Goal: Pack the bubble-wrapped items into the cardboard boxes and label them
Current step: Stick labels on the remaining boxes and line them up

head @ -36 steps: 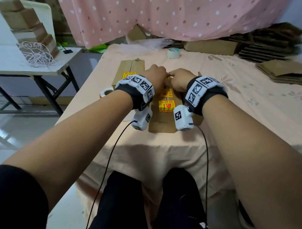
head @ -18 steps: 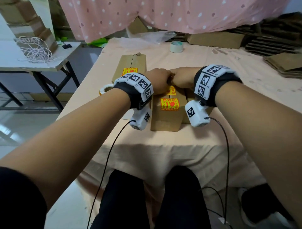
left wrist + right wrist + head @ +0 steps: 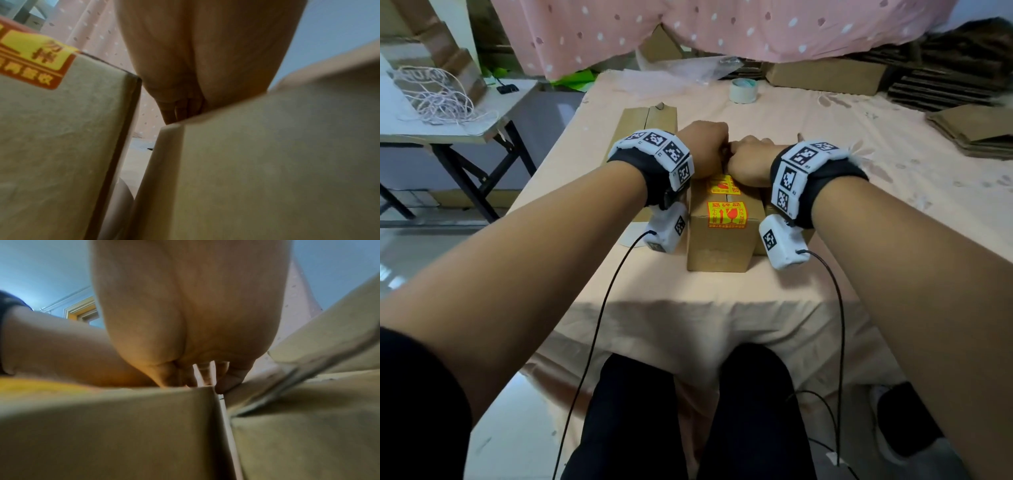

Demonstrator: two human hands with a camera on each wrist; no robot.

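Note:
A closed cardboard box (image 3: 722,240) stands near the table's front edge, with yellow-and-red fragile labels (image 3: 726,215) across its top seam. My left hand (image 3: 705,147) and right hand (image 3: 748,161) sit knuckle to knuckle on the far part of its top, fingers curled down onto it. In the left wrist view the fingers (image 3: 180,107) bend behind the top edge of the box (image 3: 267,162). In the right wrist view the fingertips (image 3: 205,374) and thumb clamp the edge of the box (image 3: 123,426). What lies under the fingers is hidden. No bubble-wrapped item shows.
A second labelled box (image 3: 647,120) stands just left, and a third with a raised flap (image 3: 308,426) just right. Behind are a tape roll (image 3: 743,90), a long box (image 3: 825,77) and flattened cardboard stacks (image 3: 976,126). A side table (image 3: 493,130) carries coiled cord.
Both hands have stayed together on the box top. The view has tilted, so the box's front face now shows, and the right wrist sits a little further right.

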